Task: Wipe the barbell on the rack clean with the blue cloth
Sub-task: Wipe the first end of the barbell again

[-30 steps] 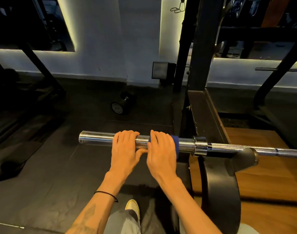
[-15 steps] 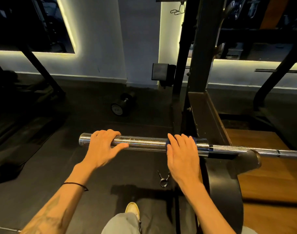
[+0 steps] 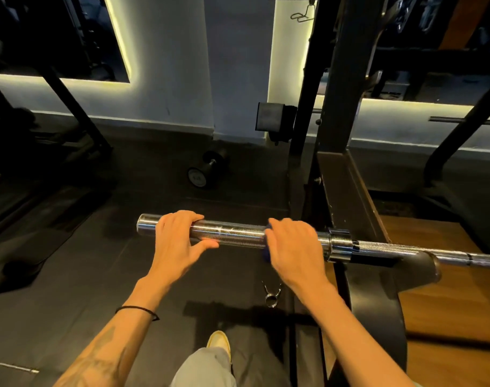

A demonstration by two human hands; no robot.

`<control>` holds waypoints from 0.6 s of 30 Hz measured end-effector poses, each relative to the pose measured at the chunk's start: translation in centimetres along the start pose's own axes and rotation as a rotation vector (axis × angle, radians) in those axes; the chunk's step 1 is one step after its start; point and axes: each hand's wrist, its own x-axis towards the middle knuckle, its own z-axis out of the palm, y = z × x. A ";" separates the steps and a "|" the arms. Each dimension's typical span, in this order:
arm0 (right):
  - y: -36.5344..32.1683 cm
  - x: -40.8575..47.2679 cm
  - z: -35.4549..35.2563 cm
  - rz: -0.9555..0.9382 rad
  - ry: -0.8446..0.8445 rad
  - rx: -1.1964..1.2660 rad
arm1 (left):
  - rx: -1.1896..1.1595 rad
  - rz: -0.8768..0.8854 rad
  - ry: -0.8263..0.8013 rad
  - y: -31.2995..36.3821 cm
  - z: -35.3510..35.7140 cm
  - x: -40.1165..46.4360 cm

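From the head camera, the shiny barbell (image 3: 238, 235) lies flat across the black rack (image 3: 347, 113), with its thick end sticking out to the left. The left hand (image 3: 176, 244) curls around the bar near that end, fingers over the top and thumb below. The right hand (image 3: 294, 247) wraps over the bar near the collar and squeezes the blue cloth (image 3: 267, 247) against it. Only a bit of cloth peeks out. A metal clip (image 3: 271, 294) and a dumbbell (image 3: 206, 170) lie on the dark floor (image 3: 70, 275).
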 end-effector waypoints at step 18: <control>-4.4 2.0 1.8 0.013 -0.008 0.126 | 0.286 0.071 -0.219 -1.0 -1.8 2.9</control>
